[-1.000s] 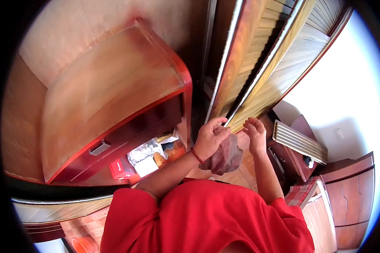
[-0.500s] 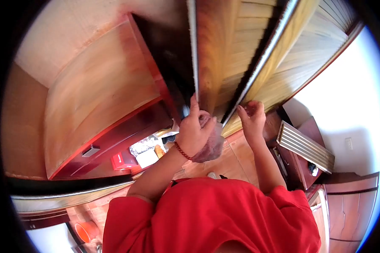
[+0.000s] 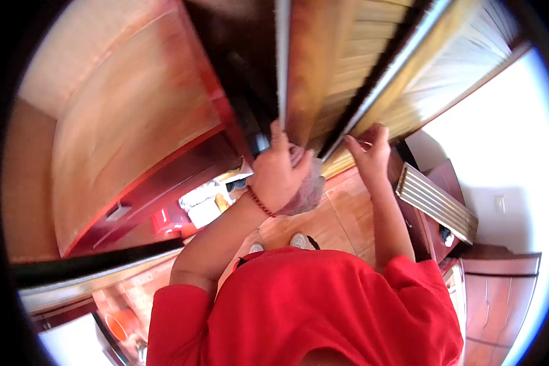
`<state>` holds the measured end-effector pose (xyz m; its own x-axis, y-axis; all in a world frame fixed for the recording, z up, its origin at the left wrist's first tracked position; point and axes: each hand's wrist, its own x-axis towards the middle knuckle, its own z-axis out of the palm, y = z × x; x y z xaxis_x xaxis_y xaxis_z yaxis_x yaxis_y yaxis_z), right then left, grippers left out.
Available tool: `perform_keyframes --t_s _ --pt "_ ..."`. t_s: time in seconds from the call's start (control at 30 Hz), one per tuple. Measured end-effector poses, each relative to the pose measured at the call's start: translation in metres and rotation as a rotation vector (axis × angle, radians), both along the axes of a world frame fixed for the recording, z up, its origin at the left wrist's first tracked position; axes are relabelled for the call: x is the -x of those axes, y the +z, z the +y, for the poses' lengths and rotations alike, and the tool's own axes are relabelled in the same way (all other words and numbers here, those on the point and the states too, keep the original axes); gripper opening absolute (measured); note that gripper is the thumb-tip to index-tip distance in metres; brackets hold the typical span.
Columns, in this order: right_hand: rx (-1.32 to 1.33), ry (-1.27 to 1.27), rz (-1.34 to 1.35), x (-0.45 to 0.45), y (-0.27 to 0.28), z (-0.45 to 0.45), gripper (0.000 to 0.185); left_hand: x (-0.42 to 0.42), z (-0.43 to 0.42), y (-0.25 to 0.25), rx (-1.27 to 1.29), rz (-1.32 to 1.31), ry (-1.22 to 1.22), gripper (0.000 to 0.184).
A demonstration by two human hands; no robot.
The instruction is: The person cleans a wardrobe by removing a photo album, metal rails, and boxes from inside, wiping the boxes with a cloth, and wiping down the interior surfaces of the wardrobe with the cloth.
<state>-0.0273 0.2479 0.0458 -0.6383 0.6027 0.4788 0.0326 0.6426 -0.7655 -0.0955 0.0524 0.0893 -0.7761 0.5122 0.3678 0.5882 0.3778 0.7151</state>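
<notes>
My left hand (image 3: 280,171), with a red bead bracelet at the wrist, is closed around a crumpled greyish-pink cloth (image 3: 308,192). It presses the cloth to the edge of a wood-grain wardrobe door (image 3: 308,73), with the index finger stretched up along that edge. Part of the cloth hangs below the palm. My right hand (image 3: 373,152) grips the pale edge of a second wood-grain door (image 3: 421,79), thumb on the near side and fingers curled. A dark gap separates the two doors.
On the left is an open wardrobe compartment with a dark red drawer (image 3: 165,177); a red box (image 3: 169,219) and white packages lie below. A striped panel (image 3: 436,204) leans on dark red furniture at right. An orange bucket (image 3: 123,323) stands on the tiled floor.
The view has shifted slightly, and both shoes now show below. My hands appear a little higher in view, still at the same door edges, with the cloth still in my left.
</notes>
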Motion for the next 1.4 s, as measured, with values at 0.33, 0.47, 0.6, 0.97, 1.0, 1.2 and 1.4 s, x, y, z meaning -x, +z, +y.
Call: perform_keyframes --t_s 0.33,0.47,0.6,0.97,1.0,1.2,1.4 --pt "0.160 0.147 -0.015 -0.010 0.014 -0.018 0.035 -0.049 -0.023 -0.033 -0.209 -0.175 -0.059 0.066" --pt "0.188 0.284 -0.007 -0.014 0.011 -0.037 0.032 -0.059 -0.020 -0.048 -0.182 -0.209 -0.106 0.047" --pt "0.249 0.424 -0.010 -0.015 0.005 -0.061 0.036 -0.065 -0.022 -0.051 -0.177 -0.388 -0.096 0.042" --pt "0.060 0.830 -0.144 -0.008 0.017 -0.152 0.046 -0.062 -0.075 -0.059 -0.292 -0.312 0.154 0.038" --pt "-0.007 0.886 -0.137 -0.005 0.017 -0.160 0.050 -0.064 -0.083 -0.060 -0.298 -0.320 0.194 0.038" --pt "0.000 1.108 -0.201 0.010 0.027 -0.219 0.054 -0.065 -0.141 -0.063 -0.346 -0.342 0.385 0.038" --pt "-0.231 1.312 -0.235 0.021 0.031 -0.256 0.051 -0.070 -0.199 -0.057 -0.308 -0.416 0.621 0.039"
